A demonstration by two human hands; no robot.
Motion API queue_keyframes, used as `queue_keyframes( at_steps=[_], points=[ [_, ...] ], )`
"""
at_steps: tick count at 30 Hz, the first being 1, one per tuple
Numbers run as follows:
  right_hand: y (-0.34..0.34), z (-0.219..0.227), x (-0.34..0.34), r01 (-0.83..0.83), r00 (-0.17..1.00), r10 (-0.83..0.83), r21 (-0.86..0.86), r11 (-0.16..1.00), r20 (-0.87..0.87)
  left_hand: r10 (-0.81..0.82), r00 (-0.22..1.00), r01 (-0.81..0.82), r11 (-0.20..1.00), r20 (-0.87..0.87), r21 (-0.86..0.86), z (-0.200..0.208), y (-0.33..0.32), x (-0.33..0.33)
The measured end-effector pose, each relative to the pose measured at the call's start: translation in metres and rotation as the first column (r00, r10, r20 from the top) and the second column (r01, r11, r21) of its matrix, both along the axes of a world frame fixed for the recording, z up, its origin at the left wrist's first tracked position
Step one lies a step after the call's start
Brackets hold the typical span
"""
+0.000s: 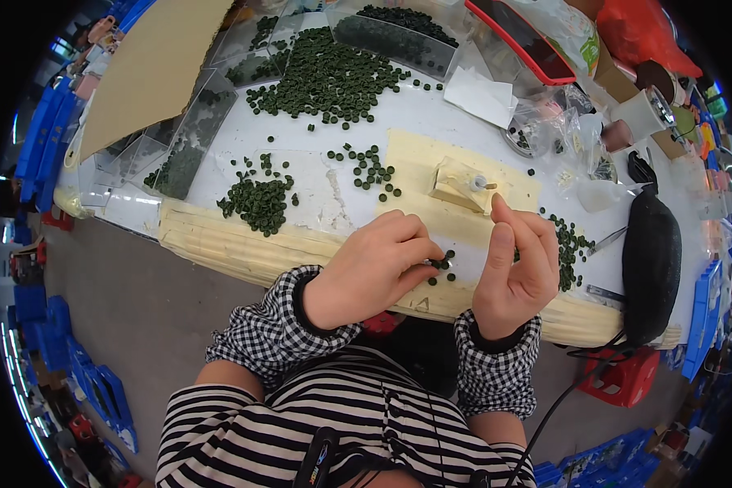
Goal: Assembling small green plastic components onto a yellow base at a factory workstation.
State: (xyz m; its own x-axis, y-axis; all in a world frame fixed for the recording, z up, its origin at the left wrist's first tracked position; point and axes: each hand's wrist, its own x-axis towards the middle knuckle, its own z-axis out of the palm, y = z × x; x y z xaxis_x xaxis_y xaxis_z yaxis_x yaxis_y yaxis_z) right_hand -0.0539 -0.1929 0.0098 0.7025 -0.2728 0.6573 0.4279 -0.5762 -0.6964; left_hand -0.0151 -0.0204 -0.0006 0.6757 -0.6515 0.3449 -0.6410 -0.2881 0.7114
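Observation:
My left hand (374,264) is low over the table's near edge, its thumb and fingertips closed at a few small dark green round pieces (447,259); it seems to pinch one. My right hand (516,272) is raised with thumb and fingers bent together beside a small block (461,185) wrapped in yellowish tape. On the block is a short pale peg with a metal tip (481,182). Whatever is between the right fingertips, if anything, is too small to make out. More green pieces (569,248) lie right of this hand.
Green pieces form a large heap (325,73) at the back and a smaller pile (258,202) at left. Clear plastic trays (195,138) and cardboard (150,73) stand far left. A red-cased phone (525,41), plastic bags and a black pouch (652,264) are at right.

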Motion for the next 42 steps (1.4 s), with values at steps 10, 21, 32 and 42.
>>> queue_keyframes(
  at_steps=[10,21,32,42],
  points=[
    [-0.012,0.009,0.011,0.066,0.998,-0.067,-0.089,0.994,-0.010,0.038,0.999,-0.038,0.999,0.031,-0.004,0.000,0.004,-0.001],
    [-0.025,0.020,0.024,0.085,0.988,-0.126,-0.348,0.933,-0.095,-0.218,0.687,-0.192,0.866,-0.693,-0.462,0.010,0.005,0.011],
    [-0.012,0.039,0.009,0.145,0.987,-0.139,-0.077,0.986,0.085,-0.589,0.223,-0.385,0.679,-0.777,-0.625,-0.005,0.012,0.018],
    [0.009,0.013,0.015,-0.297,0.949,0.315,0.270,0.916,-0.027,-0.653,0.213,-0.379,0.631,-0.727,-0.677,-0.009,0.012,0.019]
  ],
)
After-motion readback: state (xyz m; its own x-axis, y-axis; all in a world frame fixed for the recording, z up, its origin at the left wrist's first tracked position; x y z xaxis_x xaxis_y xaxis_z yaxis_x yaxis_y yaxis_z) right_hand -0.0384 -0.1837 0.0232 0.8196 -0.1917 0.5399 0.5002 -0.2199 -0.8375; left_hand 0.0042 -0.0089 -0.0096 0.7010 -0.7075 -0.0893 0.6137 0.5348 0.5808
